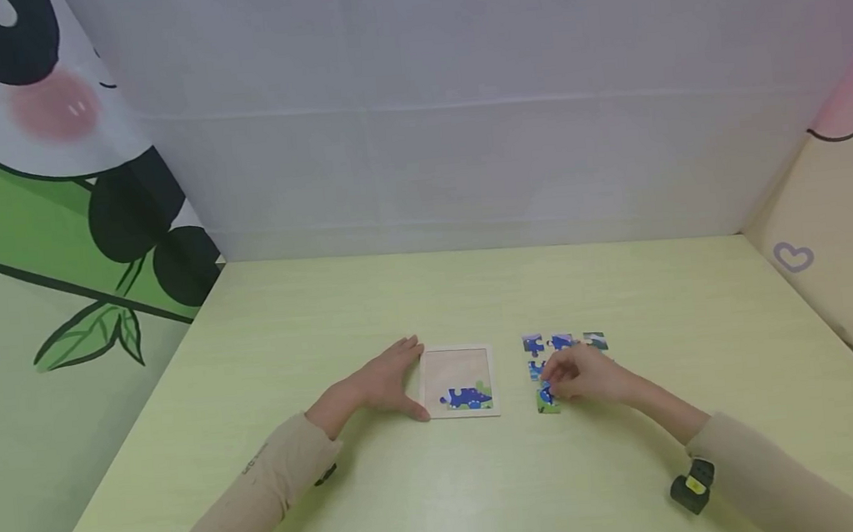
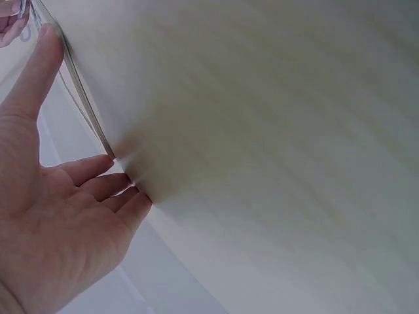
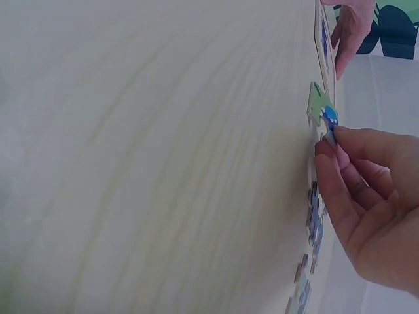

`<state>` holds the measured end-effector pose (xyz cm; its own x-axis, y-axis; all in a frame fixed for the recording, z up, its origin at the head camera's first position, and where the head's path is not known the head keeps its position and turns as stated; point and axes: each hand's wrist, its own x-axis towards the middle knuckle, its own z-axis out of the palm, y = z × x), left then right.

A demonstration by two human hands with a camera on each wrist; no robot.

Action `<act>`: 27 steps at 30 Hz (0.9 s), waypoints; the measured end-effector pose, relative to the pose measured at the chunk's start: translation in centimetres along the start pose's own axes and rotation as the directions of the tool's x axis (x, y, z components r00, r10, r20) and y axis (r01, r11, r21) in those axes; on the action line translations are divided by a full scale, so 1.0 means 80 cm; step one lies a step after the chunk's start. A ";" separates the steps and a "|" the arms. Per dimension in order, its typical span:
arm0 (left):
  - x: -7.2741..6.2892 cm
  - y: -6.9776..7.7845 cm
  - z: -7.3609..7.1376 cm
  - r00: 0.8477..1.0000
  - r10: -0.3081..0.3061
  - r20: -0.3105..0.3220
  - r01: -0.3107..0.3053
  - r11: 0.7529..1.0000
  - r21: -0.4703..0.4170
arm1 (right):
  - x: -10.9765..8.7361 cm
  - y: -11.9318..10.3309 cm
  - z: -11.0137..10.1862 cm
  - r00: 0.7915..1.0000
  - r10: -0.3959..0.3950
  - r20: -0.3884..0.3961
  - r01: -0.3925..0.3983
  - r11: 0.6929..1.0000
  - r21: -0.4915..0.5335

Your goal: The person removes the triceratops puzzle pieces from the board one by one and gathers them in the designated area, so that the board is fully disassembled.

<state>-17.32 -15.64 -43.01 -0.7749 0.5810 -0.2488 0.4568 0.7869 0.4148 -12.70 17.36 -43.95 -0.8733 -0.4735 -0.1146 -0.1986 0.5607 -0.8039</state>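
Green-and-blue puzzle piece [image 1: 547, 401] lies on the table [image 1: 443, 482], just right of the puzzle tray [image 1: 458, 380], near that tray's near-right corner. Right hand [image 1: 585, 374] is on it: thumb and forefinger tips closed on the piece's blue end, best seen in the right wrist view, piece [image 3: 324, 111], fingers [image 3: 334, 154]; remaining fingers curled loosely behind. Piece looks flat or barely tipped on the table; cannot tell which

Loose pieces [image 1: 562, 343] lie in a row beyond the right hand, right of the tray, apart from it; one more blue piece sits just left of the knuckles. All small, print unclear

Puzzle tray: square, pale wooden frame, flat on the table. Inside it, blue-and-green fitted pieces [image 1: 467, 397] along the near edge; rest of the recess bare wood

Left hand [image 1: 383, 382] rests against the left edge of the tray, fingers straight and together along the far-left corner, thumb at the near-left corner; gripping nothing. Left wrist view: palm open, fingertips [image 2: 98, 167] touching the tray's edge

Dark wrist unit [image 1: 694, 485] on the right forearm, well to the near right of the tray
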 end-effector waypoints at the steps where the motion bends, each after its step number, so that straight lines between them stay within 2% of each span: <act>1: 0.000 0.000 0.000 1.000 0.001 0.000 -0.001 1.000 -0.002 | 0.000 0.001 0.001 1.000 0.001 0.000 -0.001 1.000 -0.016; 11: 0.000 -0.002 0.002 1.000 0.008 -0.006 -0.008 1.000 0.005 | 0.001 0.007 0.005 0.999 -0.033 0.002 0.033 0.998 -0.048; 16: 0.000 -0.001 0.001 1.000 0.008 -0.001 -0.008 1.000 0.001 | 0.000 0.007 0.006 0.996 -0.087 -0.007 0.087 0.994 -0.059; 20: 0.001 -0.002 0.001 1.000 0.009 -0.001 -0.009 1.000 0.005 | 0.002 0.006 0.008 0.999 -0.034 -0.025 0.031 0.995 -0.095; 27: 0.002 -0.003 0.003 1.000 0.009 -0.003 -0.009 1.000 0.000 | 0.003 0.005 0.008 0.999 -0.032 -0.042 0.025 0.988 -0.155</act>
<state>-17.46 -15.71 -43.35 -0.7720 0.5877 -0.2423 0.4641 0.7815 0.4170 -12.69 17.05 -44.71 -0.8845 -0.4621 -0.0637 -0.2871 0.6468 -0.7065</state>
